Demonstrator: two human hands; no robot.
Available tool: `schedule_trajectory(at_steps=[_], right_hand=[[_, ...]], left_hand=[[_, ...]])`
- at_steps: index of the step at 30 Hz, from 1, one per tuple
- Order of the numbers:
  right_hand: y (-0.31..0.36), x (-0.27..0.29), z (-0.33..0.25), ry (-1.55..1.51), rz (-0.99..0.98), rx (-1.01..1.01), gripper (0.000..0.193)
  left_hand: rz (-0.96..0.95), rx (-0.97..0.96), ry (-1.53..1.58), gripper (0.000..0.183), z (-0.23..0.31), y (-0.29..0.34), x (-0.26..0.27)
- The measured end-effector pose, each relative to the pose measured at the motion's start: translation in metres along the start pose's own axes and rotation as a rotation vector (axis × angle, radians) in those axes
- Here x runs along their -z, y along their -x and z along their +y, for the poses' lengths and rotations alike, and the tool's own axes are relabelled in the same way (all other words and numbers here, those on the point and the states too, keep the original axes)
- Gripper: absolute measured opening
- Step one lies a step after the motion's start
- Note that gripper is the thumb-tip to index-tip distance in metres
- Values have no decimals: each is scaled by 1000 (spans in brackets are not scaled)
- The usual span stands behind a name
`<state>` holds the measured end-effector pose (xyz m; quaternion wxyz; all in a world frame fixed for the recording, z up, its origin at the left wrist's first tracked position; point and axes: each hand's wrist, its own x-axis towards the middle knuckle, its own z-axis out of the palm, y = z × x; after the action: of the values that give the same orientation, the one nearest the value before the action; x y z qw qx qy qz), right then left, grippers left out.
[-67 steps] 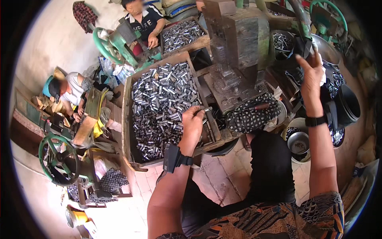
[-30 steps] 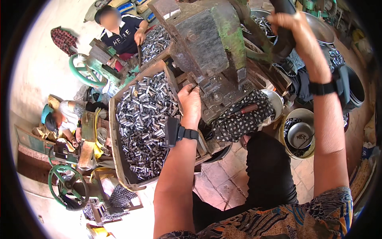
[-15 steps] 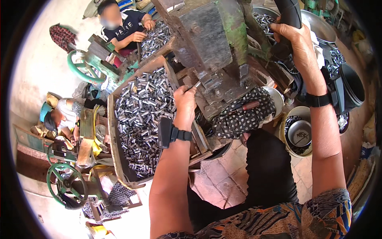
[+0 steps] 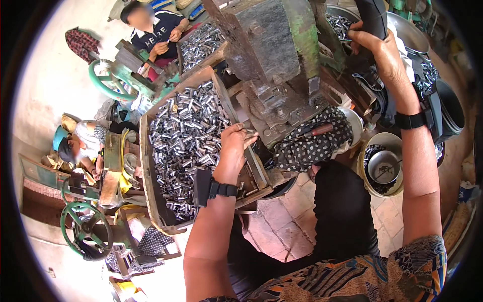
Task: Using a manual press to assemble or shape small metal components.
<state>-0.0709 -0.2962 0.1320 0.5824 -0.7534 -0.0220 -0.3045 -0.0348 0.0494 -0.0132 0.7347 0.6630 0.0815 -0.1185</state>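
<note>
Metal piece (image 4: 249,132) held between wooden box (image 4: 222,91) and press (image 4: 269,45).
Left hand (image 4: 236,143) pinches it at the box's right edge; right hand (image 4: 381,49) curls round the black lever (image 4: 373,19). Judged step: loading or unloading the press; next calls for fingers clear. Fingers mask the piece's shape; the lever's top is cut off.

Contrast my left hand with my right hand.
Your left hand is over the side of the wooden box, while your right hand is farther forward, at the black handle. The left hand pinches what looks like a small metal piece; the right hand grips the much thicker handle. Both are bare, with a black strap at each wrist.
</note>
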Motion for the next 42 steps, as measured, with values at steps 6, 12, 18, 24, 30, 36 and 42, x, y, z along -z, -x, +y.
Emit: schedule_trajectory(at_steps=[6, 12, 18, 24, 30, 36, 42], right_hand=[[-28, 16, -24, 12, -166, 87, 20], [-50, 16, -69, -122, -136, -92, 10], [-28, 0, -73, -233, 28, -92, 8], [19, -13, 42, -26, 255, 13, 19], [-1, 9, 3, 85, -13, 128, 21], [7, -1, -1, 69, 64, 19, 20], [40, -28, 51, -48, 199, -47, 26]], left_hand=[[82, -77, -10, 20, 14, -19, -36], [194, -289, 165, 24, 25, -37, -59], [157, -294, 75, 21, 8, -41, -66], [155, -366, -37, 28, 6, -48, -73], [159, -308, -97, 26, 13, -38, -76], [182, -229, -114, 17, 15, -16, -46], [191, -234, -303, 27, 9, 37, 17]])
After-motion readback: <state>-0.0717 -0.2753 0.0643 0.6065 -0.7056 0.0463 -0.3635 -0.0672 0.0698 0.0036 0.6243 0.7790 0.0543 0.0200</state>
